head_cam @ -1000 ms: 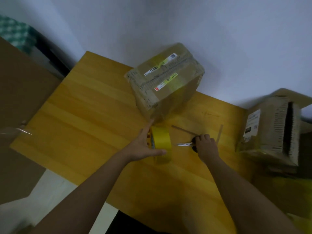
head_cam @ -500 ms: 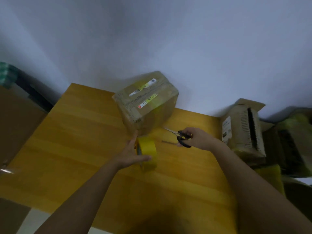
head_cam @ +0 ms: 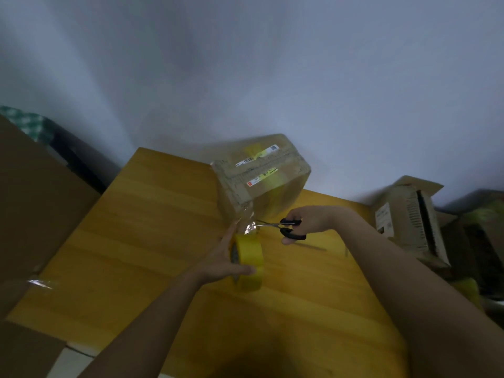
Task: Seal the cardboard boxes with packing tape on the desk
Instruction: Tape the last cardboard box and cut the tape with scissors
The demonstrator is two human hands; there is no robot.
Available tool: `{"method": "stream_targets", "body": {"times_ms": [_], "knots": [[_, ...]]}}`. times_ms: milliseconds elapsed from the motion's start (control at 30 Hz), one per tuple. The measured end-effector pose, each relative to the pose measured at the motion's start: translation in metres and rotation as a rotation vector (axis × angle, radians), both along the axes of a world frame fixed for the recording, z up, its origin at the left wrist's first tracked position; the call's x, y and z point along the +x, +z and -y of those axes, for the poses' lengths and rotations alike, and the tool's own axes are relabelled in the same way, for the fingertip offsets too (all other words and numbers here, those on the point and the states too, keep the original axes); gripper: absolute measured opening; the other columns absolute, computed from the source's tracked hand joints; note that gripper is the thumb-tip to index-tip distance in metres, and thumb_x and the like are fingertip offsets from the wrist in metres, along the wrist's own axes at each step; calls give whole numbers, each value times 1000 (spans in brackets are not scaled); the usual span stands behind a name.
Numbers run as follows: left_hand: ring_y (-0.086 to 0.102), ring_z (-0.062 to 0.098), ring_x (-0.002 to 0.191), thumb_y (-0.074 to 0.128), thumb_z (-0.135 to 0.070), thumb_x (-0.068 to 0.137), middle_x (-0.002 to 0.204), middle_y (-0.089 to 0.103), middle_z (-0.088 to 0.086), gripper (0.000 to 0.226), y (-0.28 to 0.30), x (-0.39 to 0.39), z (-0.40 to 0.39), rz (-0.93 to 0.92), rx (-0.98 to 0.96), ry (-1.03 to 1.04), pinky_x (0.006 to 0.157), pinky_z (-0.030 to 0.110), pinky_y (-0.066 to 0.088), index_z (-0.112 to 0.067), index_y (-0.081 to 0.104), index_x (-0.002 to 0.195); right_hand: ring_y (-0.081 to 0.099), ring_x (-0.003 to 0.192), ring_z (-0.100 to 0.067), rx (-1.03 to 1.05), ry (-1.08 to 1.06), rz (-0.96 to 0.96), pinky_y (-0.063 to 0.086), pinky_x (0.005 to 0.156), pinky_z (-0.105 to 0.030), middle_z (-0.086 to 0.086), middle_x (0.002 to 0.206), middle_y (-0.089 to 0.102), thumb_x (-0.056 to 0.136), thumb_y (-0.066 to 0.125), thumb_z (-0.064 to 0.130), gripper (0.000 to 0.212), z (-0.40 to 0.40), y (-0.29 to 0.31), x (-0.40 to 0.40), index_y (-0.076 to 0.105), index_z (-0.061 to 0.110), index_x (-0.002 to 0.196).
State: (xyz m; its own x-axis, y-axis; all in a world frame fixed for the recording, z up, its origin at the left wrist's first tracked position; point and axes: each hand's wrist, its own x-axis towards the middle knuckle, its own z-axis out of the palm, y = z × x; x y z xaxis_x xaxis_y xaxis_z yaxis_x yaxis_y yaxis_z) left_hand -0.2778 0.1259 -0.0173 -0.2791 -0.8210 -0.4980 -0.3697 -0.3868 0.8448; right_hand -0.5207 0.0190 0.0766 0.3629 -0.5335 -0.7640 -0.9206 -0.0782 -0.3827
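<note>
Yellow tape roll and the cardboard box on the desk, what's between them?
In the head view, a pulled-out strip of clear tape spans from yellow tape roll to cardboard box, with metal scissors at it.

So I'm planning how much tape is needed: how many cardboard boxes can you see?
2 clear ones: a closed box on the desk near the wall, and an open-seamed box off its right edge. Dark shapes at far right and brown cardboard at left may be more.

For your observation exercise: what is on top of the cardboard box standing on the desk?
On the cardboard box lie shipping labels, a yellow patch and clear tape along its closed top seam. The label print is too blurred to read. Its contents are hidden by the closed flaps.
</note>
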Motion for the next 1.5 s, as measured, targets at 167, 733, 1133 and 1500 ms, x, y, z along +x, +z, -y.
{"method": "stream_targets", "body": {"times_ms": [167,733,1133,1500], "knots": [[36,21,135,90,-63,39,149,23,-11,136,-6,3,0,8,-36,-52,102,47,46,-55,8,147,49,83,-15,101,52,-53,42,80,-29,5,88,51,83,68,57,38,10,-5,8,61,21,93],[35,17,133,87,-62,44,144,27,-5,134,-5,3,-2,-17,6,-89,98,34,50,-49,2,147,51,90,-14,73,148,-54,41,79,-28,7,90,56,78,72,58,49,25,-19,18,67,14,99],[33,15,135,87,-60,44,146,26,-5,123,-4,8,0,-5,6,-73,86,21,53,-41,18,144,49,66,-11,7,129,56,40,67,-27,9,62,57,72,82,48,38,25,-19,18,60,17,70],[37,14,132,89,-49,49,142,30,-5,112,2,11,0,-9,9,-80,90,26,53,-44,22,138,49,69,-12,50,171,17,40,72,-29,3,69,59,73,77,56,43,21,-11,26,54,20,63]]}}
